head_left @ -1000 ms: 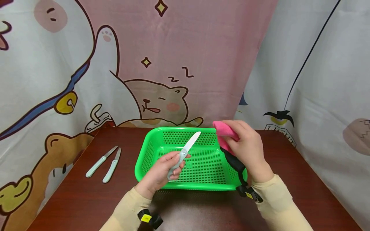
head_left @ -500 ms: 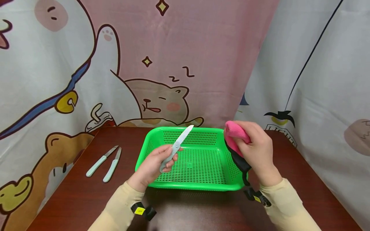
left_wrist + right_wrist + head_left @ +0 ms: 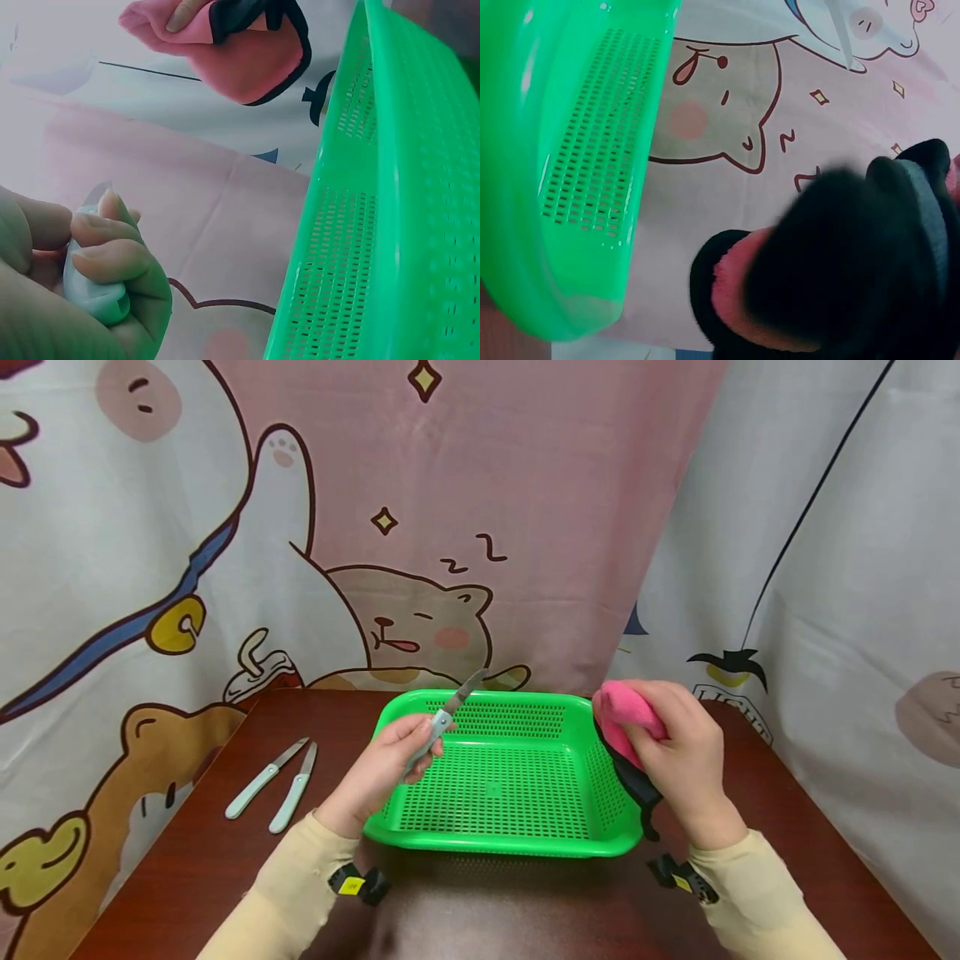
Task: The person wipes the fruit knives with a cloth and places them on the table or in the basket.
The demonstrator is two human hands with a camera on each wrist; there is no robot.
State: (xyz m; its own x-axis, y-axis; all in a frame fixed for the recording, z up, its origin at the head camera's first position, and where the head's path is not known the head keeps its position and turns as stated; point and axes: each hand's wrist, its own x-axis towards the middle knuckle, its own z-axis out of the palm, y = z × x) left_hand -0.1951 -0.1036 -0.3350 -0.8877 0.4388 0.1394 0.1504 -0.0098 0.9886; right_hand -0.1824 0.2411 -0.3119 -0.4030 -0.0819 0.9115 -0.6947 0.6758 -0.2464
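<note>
My left hand [image 3: 371, 772] grips a small paring knife [image 3: 441, 722] by its pale mint handle, the blade pointing up and away over the left part of a green basket [image 3: 502, 845]. In the left wrist view, curled fingers wrap the knife handle [image 3: 96, 298]. Over at the basket's right end, my right hand [image 3: 690, 756] holds a bunched pink cloth [image 3: 632, 708] with black edging, apart from the knife. Black parts of the cloth [image 3: 832, 255] fill much of the right wrist view and hide the right fingers there.
Two more paring knives, one farther left [image 3: 262, 781] and one beside it [image 3: 294, 789], lie on the brown table [image 3: 195, 877] left of the basket. A cartoon-printed curtain [image 3: 570, 527] hangs behind and beside the table.
My left hand has drawn left and slightly up with the knife, whose blade now looks darker. The right hand has shifted right with the cloth, widening the gap between them.
</note>
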